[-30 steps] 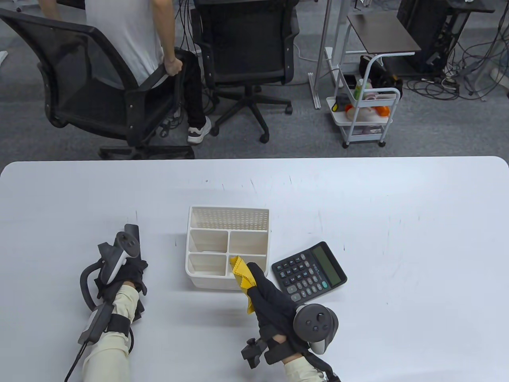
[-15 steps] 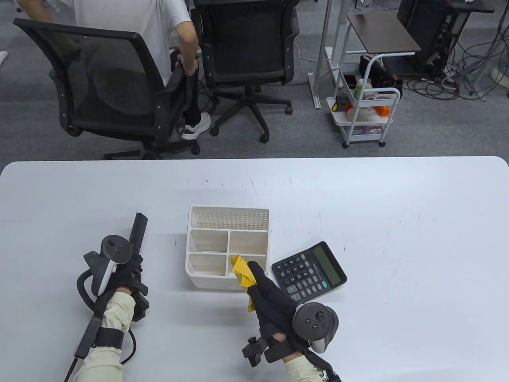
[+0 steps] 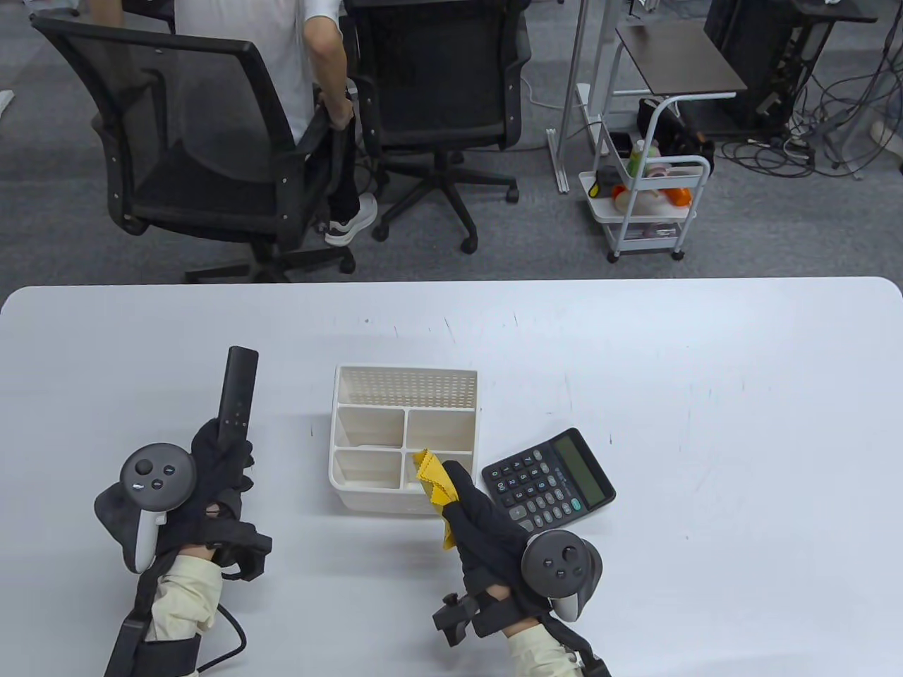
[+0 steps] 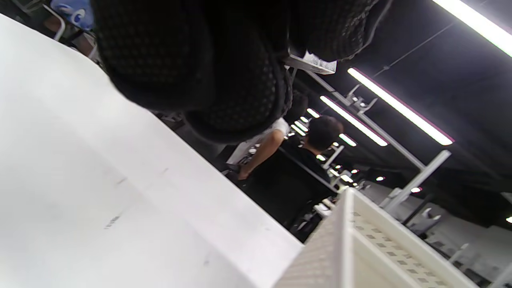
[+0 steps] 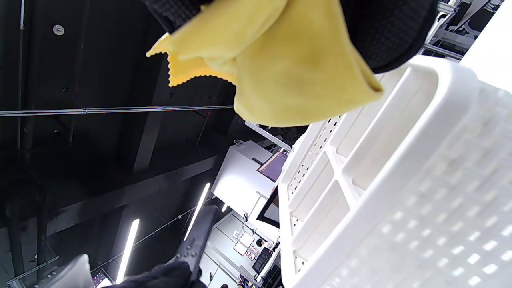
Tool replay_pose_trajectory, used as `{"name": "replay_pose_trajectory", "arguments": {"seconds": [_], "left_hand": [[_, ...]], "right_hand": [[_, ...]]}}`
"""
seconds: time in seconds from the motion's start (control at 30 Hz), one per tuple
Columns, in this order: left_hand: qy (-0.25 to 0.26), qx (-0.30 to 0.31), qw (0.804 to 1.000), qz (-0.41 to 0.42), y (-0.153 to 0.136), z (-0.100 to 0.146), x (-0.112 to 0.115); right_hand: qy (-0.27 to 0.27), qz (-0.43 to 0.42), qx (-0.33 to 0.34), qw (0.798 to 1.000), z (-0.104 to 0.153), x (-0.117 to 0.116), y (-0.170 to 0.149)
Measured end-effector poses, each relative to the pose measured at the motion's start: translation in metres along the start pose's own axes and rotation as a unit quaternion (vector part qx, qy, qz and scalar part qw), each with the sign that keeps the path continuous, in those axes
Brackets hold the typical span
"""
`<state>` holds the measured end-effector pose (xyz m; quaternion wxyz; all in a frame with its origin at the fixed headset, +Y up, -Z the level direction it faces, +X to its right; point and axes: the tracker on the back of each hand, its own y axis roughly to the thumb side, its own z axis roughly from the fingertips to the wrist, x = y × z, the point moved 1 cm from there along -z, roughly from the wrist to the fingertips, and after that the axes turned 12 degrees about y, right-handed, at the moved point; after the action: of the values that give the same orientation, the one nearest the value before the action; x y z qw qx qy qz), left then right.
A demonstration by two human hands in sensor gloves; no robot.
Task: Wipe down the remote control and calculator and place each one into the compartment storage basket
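Writing: none of it is reading clearly; the calculator (image 3: 549,481) keys are showing white marks too small to make out, and the remote control (image 3: 237,395) is showing only tiny pale dots.
Left hand: your left hand (image 3: 215,474) is gripping the remote control by its near end, fingers curled round it, the far end pointing away from you, left of the storage basket (image 3: 404,436).
Right hand: your right hand (image 3: 487,522) is pinching a yellow cloth (image 3: 435,486) at the basket's near right corner; in the right wrist view the cloth (image 5: 280,68) is hanging over the basket rim (image 5: 400,132).
Calculator: it is lying flat on the table (image 3: 705,395), tilted, just right of the basket and beside your right hand.
Basket: it is standing with a perforated back wall and four open compartments in front.
Surface: you are working on a white table bearing faint dark scuffs.
Room: a person (image 3: 282,63) is standing behind a black mesh chair (image 3: 190,141) on grey carpet; a second chair (image 3: 441,92), a white trolley (image 3: 652,197) and loose cables are sitting beyond.
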<state>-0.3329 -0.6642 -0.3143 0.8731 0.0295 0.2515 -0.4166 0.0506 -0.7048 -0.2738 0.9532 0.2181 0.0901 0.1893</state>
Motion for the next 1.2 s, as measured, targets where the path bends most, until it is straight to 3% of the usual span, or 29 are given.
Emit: {"name": "replay_pose_trajectory", "arguments": {"seconds": [0.3,0.53,0.7,1.0,1.2], "left_hand": [[-0.027,0.075,0.992,0.097,0.017,0.036,0.008],[-0.115,0.098,0.978,0.147,0.02,0.048,0.026],[-0.175,0.14,0.964,0.144,0.028,0.056,0.034],[-0.23,0.174,0.947,0.139,0.039,0.069,0.044],[-0.279,0.184,0.932,0.137,0.042,0.076,0.055]], "right_hand": [[0.003,-0.001,0.0,1.0,0.0,-0.001,-0.001],[-0.006,-0.004,-0.007,1.0,-0.001,0.003,-0.004],[-0.007,-0.008,-0.013,1.0,-0.002,0.003,-0.001],[-0.04,0.008,-0.042,0.998,0.001,0.013,-0.007],[-0.046,-0.03,-0.001,0.998,0.001,0.012,-0.003]]}}
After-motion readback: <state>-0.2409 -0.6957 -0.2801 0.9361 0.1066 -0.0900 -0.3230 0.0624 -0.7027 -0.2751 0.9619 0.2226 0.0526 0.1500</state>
